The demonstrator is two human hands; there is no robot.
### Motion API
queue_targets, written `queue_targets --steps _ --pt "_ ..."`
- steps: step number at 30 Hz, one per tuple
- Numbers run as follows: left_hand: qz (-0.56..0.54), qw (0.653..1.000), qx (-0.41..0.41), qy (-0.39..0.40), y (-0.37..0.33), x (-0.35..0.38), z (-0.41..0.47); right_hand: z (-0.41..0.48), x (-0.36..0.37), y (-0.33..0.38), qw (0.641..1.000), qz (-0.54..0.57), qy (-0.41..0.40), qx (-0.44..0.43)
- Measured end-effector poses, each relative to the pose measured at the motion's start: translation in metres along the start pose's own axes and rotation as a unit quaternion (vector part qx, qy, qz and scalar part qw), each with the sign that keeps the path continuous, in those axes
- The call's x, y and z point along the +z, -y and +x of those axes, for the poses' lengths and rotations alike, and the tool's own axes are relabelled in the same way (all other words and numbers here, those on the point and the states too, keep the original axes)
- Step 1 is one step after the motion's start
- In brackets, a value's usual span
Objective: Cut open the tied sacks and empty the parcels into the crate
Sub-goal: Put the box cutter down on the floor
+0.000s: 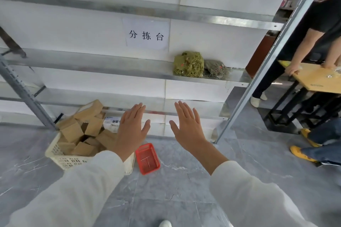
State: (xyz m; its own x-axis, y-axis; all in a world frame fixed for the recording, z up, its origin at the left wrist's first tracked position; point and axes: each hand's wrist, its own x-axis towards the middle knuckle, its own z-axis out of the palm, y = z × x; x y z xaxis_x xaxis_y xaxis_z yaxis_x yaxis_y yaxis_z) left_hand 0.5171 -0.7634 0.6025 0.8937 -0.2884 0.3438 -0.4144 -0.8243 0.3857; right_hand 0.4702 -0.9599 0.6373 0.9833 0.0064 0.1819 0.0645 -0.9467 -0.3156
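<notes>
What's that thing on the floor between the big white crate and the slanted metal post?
A little red basket sits on the grey floor there, close beside the white crate. The head view shows it.

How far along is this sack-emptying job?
Mostly done, it seems: the white crate is heaped with cardboard parcels, and a green sack and a grey sack lie crumpled on the shelf. Nothing is in hand; left hand and right hand are both open and empty. No full sack is in view.
</notes>
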Motion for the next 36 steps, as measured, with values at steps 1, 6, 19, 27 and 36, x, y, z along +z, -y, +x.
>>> queue_targets --steps 1,6,19,27,36 --pt "0.003 1.0 -0.006 0.0 0.005 -0.009 -0.02 -0.016 0.003 0.012 1.0 0.019 0.002 0.004" --pt "0.027 0.997 -0.054 0.041 0.04 -0.051 -0.13 -0.089 0.023 0.06 0.994 0.092 -0.004 0.052" --pt "0.043 0.993 -0.102 0.042 0.2 -0.137 -0.216 -0.107 0.106 0.248 0.996 0.056 0.067 -0.031" --pt "0.036 0.988 -0.145 0.043 0.373 -0.216 -0.245 -0.064 0.194 0.403 0.99 0.073 0.115 -0.035" --pt "0.052 0.982 -0.173 0.061 0.473 -0.256 -0.253 -0.022 0.255 0.513 0.98 0.087 0.147 -0.101"
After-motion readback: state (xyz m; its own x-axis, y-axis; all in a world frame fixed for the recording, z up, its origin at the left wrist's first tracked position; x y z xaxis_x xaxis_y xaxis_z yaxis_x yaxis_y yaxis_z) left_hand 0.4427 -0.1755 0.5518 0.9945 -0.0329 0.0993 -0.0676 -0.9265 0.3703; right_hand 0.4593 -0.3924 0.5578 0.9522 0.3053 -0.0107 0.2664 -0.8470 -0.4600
